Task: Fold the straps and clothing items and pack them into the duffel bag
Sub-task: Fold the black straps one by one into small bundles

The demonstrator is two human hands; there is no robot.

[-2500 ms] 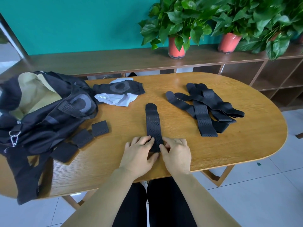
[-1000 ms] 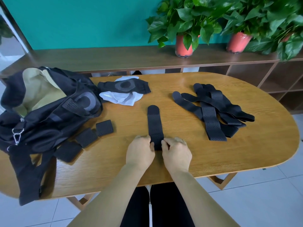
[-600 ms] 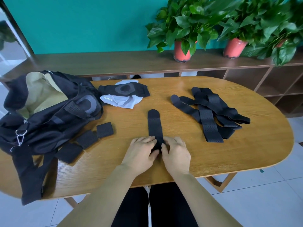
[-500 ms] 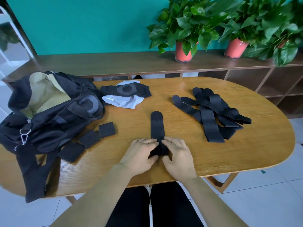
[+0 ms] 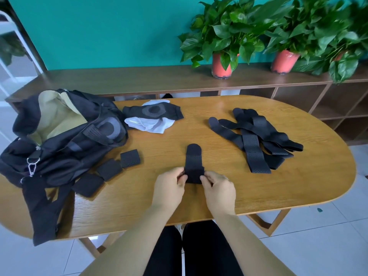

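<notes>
The oval wooden table (image 5: 298, 186) carries everything. An open black duffel bag with tan lining (image 5: 65, 148) slumps far left of the fingers. A heap of long black perforated straps (image 5: 254, 140) lies beyond them to the right, and a black-and-white clothing bundle (image 5: 153, 116) beyond to the left. 3 folded black strap squares (image 5: 109, 169) sit left. The left hand (image 5: 169, 189) and right hand (image 5: 219, 189) pinch the folded near end of 1 black perforated strap (image 5: 194, 164) between their fingertips.

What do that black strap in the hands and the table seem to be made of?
The strap looks like soft matte fabric, perhaps perforated neoprene: it folds limply, with tiny holes. The table looks like smooth light wood or veneer: grain lines show.
</notes>
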